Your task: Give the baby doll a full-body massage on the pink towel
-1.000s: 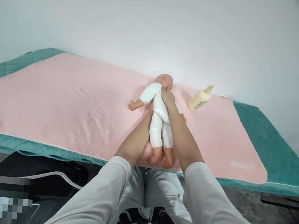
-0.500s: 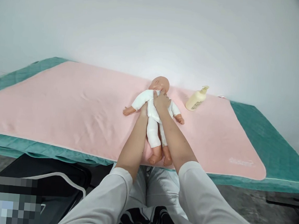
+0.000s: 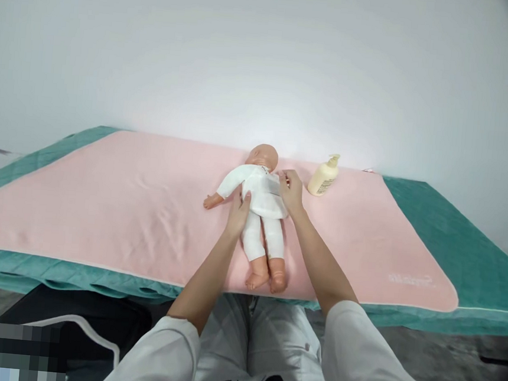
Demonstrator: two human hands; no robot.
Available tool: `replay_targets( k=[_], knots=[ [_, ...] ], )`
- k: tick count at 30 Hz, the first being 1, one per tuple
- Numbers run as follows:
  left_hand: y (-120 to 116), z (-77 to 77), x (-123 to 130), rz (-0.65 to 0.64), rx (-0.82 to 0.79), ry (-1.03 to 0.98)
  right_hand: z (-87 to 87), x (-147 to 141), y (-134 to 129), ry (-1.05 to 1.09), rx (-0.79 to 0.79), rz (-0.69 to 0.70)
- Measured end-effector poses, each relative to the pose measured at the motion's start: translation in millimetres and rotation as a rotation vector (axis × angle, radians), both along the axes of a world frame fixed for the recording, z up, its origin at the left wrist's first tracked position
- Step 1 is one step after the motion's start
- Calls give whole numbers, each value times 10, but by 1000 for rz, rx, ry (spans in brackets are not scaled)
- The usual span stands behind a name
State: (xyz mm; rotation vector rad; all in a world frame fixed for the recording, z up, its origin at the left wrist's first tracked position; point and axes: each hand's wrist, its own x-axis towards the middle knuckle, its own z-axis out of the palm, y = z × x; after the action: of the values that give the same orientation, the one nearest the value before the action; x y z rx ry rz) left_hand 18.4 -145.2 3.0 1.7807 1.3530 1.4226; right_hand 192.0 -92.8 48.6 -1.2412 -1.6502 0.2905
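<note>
A baby doll (image 3: 265, 194) in a white outfit lies on its back on the pink mat (image 3: 159, 206), its head toward the wall and its bare feet at the front edge. My left hand (image 3: 239, 211) rests against the doll's side at the waist, thumb raised and fingers partly hidden beside the body. At the doll's other shoulder, my right hand (image 3: 291, 189) is closed with its fingers bent round the arm area. The doll's forearm on that side is hidden behind this hand.
A cream pump bottle (image 3: 323, 177) stands on the mat right of the doll. Green cloth (image 3: 450, 237) shows around the mat on the table. A pale wall (image 3: 265, 61) rises behind. Below the front edge at the left is a black chair-like object (image 3: 92, 313).
My right hand has moved off the doll's chest to its shoulder on the right. My left hand has come down to the waist, its fingers now more visible. The view has shifted slightly.
</note>
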Motion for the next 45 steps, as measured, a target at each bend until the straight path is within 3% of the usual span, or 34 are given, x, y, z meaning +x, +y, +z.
replay_targets(
  k=[3, 5, 7, 9, 11, 16, 20, 25, 37, 45],
  knots=[
    [-97, 27, 37, 144, 101, 116, -241, 143, -314, -4, 82, 74],
    [-130, 111, 88, 131, 229, 298, -411, 197, -489, -18, 111, 98],
    [-120, 206, 139, -3, 315, 454, -538, 226, -594, -39, 140, 133],
    [-76, 265, 160, -216, 369, 550, -606, 241, -624, -64, 167, 188],
    [-22, 262, 135, -318, 398, 567, -629, 248, -603, -68, 177, 224],
    [38, 103, -68, -189, 397, 466, -657, 248, -529, -54, 142, 238],
    [37, 41, -155, -185, 379, 450, -705, 248, -520, -31, 126, 275],
    [75, 20, -127, -192, 418, 427, -743, 246, -501, -32, 107, 279],
    [112, 1, -83, -194, 275, 433, -843, 230, -421, -24, 113, 248],
    [110, -35, -82, -173, 323, 456, -779, 226, -458, -83, 157, 246]
  ],
)
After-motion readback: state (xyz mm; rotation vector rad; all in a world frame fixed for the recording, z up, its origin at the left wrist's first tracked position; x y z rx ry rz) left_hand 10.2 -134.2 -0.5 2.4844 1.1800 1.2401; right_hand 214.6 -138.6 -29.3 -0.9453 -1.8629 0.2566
